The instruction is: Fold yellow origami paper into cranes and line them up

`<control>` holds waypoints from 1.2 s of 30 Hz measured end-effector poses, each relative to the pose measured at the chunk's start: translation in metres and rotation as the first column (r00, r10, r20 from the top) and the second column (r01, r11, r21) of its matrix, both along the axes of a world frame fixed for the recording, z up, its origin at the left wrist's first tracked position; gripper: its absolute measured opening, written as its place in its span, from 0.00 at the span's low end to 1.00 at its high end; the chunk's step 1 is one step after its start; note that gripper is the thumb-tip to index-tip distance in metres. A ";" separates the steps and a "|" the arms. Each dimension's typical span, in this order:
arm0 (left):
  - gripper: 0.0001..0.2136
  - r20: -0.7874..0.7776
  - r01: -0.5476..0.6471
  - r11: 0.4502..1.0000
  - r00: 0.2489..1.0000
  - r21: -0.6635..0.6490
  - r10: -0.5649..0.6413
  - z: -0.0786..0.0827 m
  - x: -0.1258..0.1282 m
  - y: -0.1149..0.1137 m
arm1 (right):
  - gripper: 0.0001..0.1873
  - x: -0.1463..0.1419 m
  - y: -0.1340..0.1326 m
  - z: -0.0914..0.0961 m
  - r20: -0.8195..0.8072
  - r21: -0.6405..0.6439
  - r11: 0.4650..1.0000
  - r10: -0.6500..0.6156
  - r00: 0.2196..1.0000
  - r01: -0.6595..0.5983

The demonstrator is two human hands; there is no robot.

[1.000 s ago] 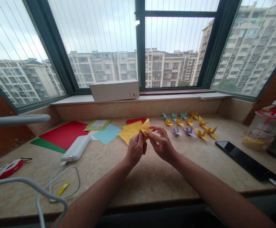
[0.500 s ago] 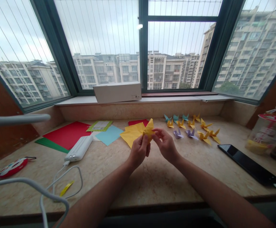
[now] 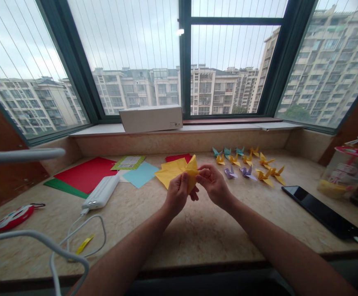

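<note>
Above the marble counter, a partly folded piece of yellow origami paper [image 3: 192, 167] is held up between both hands. My left hand [image 3: 179, 192] is closed on its lower left side, thumb in front. With thumb and fingertips, my right hand [image 3: 213, 184] pinches its right edge. Behind and left of it lie yellow paper sheets [image 3: 169, 170], partly covered by the left hand, with a red sheet [image 3: 177, 158] beneath. Folded paper cranes stand to the right in rows: teal cranes [image 3: 227, 153], yellow cranes [image 3: 264, 176] and purple cranes [image 3: 248, 173].
On the left are red paper [image 3: 86, 174], light blue paper [image 3: 140, 174], a white power bank [image 3: 101, 192] with a looping cable, and a red-and-white object [image 3: 15, 217]. A phone [image 3: 322, 211] and a plastic cup [image 3: 340, 172] sit right. A white box [image 3: 151, 119] rests on the sill.
The left hand's fingers have shifted slightly lower and spread a little beneath the yellow paper. The right hand still pinches its edge. The whole view has moved very slightly.
</note>
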State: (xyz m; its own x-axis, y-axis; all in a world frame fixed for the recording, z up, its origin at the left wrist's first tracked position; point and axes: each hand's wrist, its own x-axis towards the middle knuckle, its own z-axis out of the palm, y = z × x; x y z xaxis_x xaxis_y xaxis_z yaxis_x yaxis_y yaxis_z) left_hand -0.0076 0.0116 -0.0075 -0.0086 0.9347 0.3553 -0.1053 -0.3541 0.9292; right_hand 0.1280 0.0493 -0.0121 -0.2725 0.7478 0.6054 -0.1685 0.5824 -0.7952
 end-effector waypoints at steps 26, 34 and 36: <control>0.22 -0.148 0.109 0.984 0.980 -0.143 -0.130 -0.005 -0.002 0.004 | 0.10 0.014 0.008 0.003 0.239 0.349 0.833 -0.523 0.818 0.430; 0.27 -0.053 0.007 0.984 0.998 -0.176 -0.016 -0.007 -0.007 0.008 | 0.20 0.014 0.001 0.001 0.436 0.634 0.767 -0.462 0.772 0.101; 0.26 -0.032 -0.010 0.983 0.999 -0.181 0.004 -0.006 -0.008 0.009 | 0.15 0.014 -0.001 0.002 0.459 0.654 0.753 -0.469 0.754 0.070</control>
